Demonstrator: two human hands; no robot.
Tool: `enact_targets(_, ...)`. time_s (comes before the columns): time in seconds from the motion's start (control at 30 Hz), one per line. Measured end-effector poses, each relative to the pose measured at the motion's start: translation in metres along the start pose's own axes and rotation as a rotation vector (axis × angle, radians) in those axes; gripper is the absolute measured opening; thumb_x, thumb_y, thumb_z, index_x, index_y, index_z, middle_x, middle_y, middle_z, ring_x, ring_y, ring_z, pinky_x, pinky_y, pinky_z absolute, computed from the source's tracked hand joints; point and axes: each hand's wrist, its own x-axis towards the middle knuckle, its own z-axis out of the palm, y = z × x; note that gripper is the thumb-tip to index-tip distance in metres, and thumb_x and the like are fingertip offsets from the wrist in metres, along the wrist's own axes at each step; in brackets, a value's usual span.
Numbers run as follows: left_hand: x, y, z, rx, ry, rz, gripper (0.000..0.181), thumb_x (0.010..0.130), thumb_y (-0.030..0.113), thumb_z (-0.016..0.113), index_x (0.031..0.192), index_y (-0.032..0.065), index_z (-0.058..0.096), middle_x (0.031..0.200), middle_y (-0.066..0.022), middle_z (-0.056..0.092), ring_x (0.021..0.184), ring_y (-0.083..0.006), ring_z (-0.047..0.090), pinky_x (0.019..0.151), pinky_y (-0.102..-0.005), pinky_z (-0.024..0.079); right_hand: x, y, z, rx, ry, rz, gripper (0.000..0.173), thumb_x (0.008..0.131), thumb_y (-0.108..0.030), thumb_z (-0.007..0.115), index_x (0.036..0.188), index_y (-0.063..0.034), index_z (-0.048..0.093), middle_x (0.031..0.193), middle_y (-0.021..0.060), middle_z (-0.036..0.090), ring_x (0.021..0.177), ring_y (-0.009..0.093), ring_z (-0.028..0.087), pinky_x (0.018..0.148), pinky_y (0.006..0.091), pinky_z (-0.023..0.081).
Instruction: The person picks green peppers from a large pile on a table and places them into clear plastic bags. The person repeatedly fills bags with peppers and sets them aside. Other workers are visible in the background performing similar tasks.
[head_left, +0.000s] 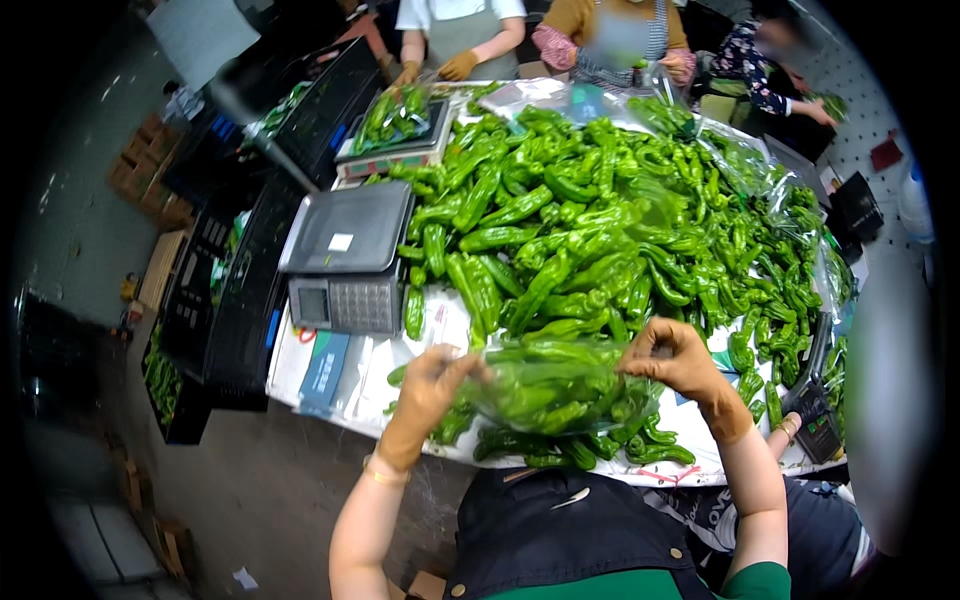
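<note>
A clear plastic bag (555, 390) of green peppers hangs between my hands near the table's front edge. My left hand (431, 394), in a tan glove, pinches the bag's left side. At its right side, the gloved fingers of my right hand (679, 360) close on the bag's edge. Behind the bag lies a large heap of green peppers (585, 217). More loose peppers (660, 454) lie in front, along the edge. Left of the heap stands a digital scale (345, 232) with a small white square on its bare metal pan.
A second scale (397, 161) bears a filled bag of peppers (394, 116). Flat printed bags (326, 367) lie at the table's left corner. Black crates (247, 277) stand left. Several people work around the table; a co-worker's hand (784, 431) is close on my right, beside a black device (814, 420).
</note>
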Motion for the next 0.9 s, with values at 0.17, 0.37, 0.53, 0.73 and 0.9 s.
enact_targets(0.17,-0.039,0.049,0.007,-0.143,0.128,0.052,0.012,0.086,0.01,0.069,0.088,-0.0006,0.065,0.076,-0.0138,0.068,0.069,-0.0213,0.066,0.076,-0.0362,0.055,-0.031,-0.063,0.014,-0.032,0.085,-0.087,0.017,0.083,-0.003,0.074,0.096,0.0008,0.064,0.089,0.0078,0.07,0.087,0.016,0.068,0.078,0.0273,0.055)
enact_targets(0.37,-0.018,0.095,0.022,0.058,0.218,0.567,0.04,0.102,0.04,0.042,0.092,0.0023,0.05,0.058,-0.0094,0.057,0.059,-0.0188,0.057,0.078,-0.0367,0.052,-0.059,-0.145,0.003,0.039,0.091,-0.282,0.017,0.082,-0.002,0.073,0.099,0.0008,0.071,0.095,0.0094,0.072,0.09,0.015,0.069,0.082,0.0267,0.055)
enact_targets(0.53,0.009,0.04,0.033,-0.121,0.274,0.26,0.039,0.099,0.031,0.055,0.128,0.0045,0.051,0.088,-0.008,0.066,0.071,-0.0178,0.061,0.075,-0.0312,0.052,-0.039,-0.18,-0.106,-0.27,0.434,-0.364,0.011,0.084,0.002,0.069,0.094,-0.0011,0.071,0.088,0.0074,0.073,0.083,0.013,0.069,0.074,0.0244,0.054)
enact_targets(0.73,-0.001,-0.015,0.086,-0.142,0.078,-0.313,0.031,0.098,0.023,0.058,0.121,0.0023,0.06,0.1,-0.0071,0.07,0.092,-0.0161,0.066,0.087,-0.03,0.049,0.004,-0.244,-0.292,-0.805,0.635,-0.619,0.007,0.085,0.002,0.067,0.091,-0.0001,0.07,0.084,0.0053,0.07,0.081,0.011,0.066,0.077,0.0259,0.053)
enact_targets(0.9,-0.008,-0.058,0.109,-0.235,0.055,-0.406,0.027,0.099,0.013,0.054,0.122,0.001,0.06,0.103,-0.0103,0.069,0.094,-0.0166,0.066,0.086,-0.0297,0.052,0.075,-0.189,-0.404,-1.216,0.748,-0.524,0.009,0.08,0.001,0.068,0.089,0.0004,0.066,0.076,0.0103,0.068,0.071,0.016,0.064,0.07,0.0295,0.052)
